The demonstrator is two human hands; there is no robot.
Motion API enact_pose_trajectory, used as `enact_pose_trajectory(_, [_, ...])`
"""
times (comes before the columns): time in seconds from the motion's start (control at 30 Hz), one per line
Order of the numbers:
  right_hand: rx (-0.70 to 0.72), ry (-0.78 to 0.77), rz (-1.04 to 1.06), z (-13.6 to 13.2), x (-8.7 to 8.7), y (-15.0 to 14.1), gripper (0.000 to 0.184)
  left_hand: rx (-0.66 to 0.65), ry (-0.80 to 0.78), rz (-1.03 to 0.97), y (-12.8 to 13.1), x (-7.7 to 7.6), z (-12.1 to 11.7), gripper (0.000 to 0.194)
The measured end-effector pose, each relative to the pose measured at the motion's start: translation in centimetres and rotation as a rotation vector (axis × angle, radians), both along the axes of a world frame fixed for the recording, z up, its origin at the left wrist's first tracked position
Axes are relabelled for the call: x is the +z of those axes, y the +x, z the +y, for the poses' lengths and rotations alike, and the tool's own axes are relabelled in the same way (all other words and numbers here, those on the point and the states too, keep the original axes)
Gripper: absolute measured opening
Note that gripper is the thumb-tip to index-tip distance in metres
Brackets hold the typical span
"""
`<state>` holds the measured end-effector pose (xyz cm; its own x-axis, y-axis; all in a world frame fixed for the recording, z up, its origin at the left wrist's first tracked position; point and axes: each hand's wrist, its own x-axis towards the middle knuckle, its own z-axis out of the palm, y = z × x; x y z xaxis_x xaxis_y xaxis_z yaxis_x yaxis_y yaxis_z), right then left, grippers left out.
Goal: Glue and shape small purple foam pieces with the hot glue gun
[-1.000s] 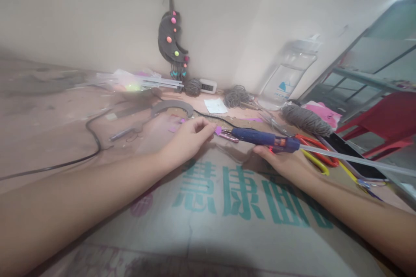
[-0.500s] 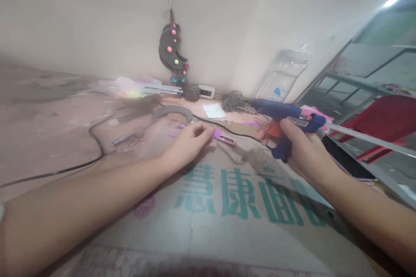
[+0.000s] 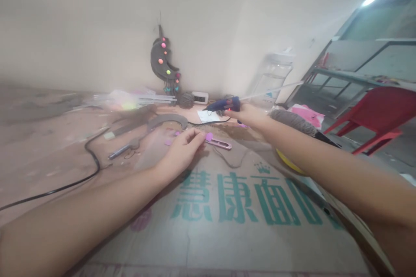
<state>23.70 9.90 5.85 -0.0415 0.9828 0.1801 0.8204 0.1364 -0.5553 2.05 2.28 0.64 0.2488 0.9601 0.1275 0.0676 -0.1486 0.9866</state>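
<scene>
My left hand (image 3: 186,147) is closed in a pinch on a small purple piece (image 3: 209,137), its shape partly covered by my fingers. Just beyond the fingertips lies a pink box cutter (image 3: 221,143) on the printed sheet (image 3: 227,242). Farther back, my right hand (image 3: 248,114) is wrapped round a blue glue gun (image 3: 222,104), with a long clear glue stick (image 3: 269,91) jutting from its rear. The gun's nozzle points left over a white paper (image 3: 208,116); whether it touches the table is unclear. A grey crescent (image 3: 167,121) rests behind my left hand.
A grey moon ornament (image 3: 159,58) with colored balls hangs on the wall. Yarn (image 3: 186,100), a white digital device (image 3: 200,97) and a water bottle (image 3: 276,73) stand along it. A black cord (image 3: 95,160) and a pen-like tool (image 3: 123,149) lie left. A red chair (image 3: 373,112) is right.
My right hand has carried the glue gun back and to the left, close to the wall. My left hand keeps its pinch on the purple piece. The view has shifted slightly.
</scene>
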Motion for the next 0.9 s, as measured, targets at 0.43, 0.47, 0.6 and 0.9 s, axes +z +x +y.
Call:
enact_pose_trajectory(0.43, [-0.007, 0.053, -0.231, 4.1, -2.6, 1.9, 0.039, 0.014, -0.005, 0.023, 0.0, 0.6, -0.4, 0.027])
enact_pose_trajectory(0.47, [-0.012, 0.078, -0.257, 3.5, -2.5, 2.3, 0.039, 0.019, -0.008, 0.022, 0.0, 0.6, -0.4, 0.027])
enact_pose_trajectory(0.6, [0.001, 0.246, -0.354, -0.9, -1.6, 2.6, 0.036, 0.031, 0.023, 0.08, -0.1, 0.8, -0.4, 0.027])
enact_pose_trajectory(0.9, [0.423, 0.2, -0.351, -9.9, -3.2, -2.0, 0.039, 0.014, 0.069, 0.058, -0.2, -0.1, 0.2, 0.029])
